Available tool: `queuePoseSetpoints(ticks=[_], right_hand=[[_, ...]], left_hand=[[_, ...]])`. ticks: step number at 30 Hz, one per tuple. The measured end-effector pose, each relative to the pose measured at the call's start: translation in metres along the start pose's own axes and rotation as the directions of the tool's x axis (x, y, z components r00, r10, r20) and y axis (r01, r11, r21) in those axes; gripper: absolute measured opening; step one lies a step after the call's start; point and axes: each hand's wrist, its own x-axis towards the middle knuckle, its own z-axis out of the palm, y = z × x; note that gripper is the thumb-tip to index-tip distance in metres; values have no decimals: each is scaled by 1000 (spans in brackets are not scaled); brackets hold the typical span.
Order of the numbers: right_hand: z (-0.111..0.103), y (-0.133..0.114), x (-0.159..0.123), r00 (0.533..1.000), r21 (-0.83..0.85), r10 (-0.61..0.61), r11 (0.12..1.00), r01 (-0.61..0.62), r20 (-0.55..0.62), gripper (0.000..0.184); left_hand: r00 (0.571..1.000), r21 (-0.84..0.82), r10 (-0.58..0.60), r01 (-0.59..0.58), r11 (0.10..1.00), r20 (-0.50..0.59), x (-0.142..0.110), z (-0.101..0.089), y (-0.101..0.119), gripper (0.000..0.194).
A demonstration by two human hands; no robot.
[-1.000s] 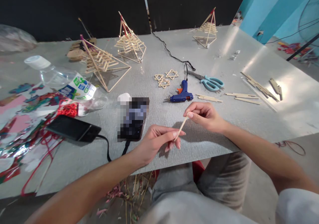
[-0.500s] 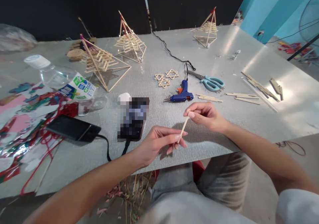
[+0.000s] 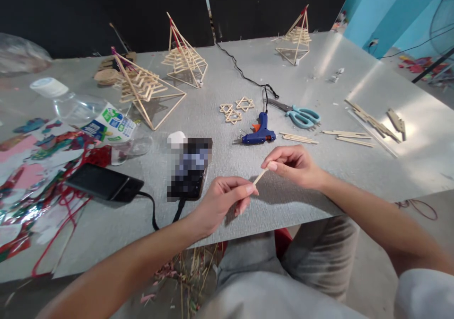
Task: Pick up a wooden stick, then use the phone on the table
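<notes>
A short pale wooden stick (image 3: 260, 177) is held slantwise between my two hands, above the table's front part. The fingertips of my left hand (image 3: 229, 198) pinch its lower end. At its upper end, the thumb and fingers of my right hand (image 3: 292, 165) are closed on it. Beyond the hands lies a blue glue gun (image 3: 260, 132) with its black cord running back. Several small wooden stars (image 3: 234, 115) lie just behind the gun, and loose wooden sticks (image 3: 299, 138) rest to its right.
Blue-handled scissors (image 3: 301, 116) lie right of the glue gun. More sticks (image 3: 372, 120) are at the right. Stick pyramids (image 3: 184, 63) stand at the back. Left are a phone (image 3: 191, 170), a black device (image 3: 104, 181), a plastic bottle (image 3: 102, 120) and shiny scraps (image 3: 39, 167).
The stick has tilted from steep to flatter as my left hand shifted slightly up and left, its fingers curling in. My right hand has stayed almost where it was.
</notes>
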Motion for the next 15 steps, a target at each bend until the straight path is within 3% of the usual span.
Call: queuePoseSetpoints(ticks=[7, 15], right_hand=[[-1, 1, 2, 999, -29, -5, 1000, 4, -53, 32], [-3, 1, 2, 999, -35, 9, 999, -10, -38, 35]], left_hand=[[995, 7, 13, -14, 1000, 95, -3, -1, -2, 41], [997, 63, -1, -4, 998, 80, -4, 0, -1, 41]])
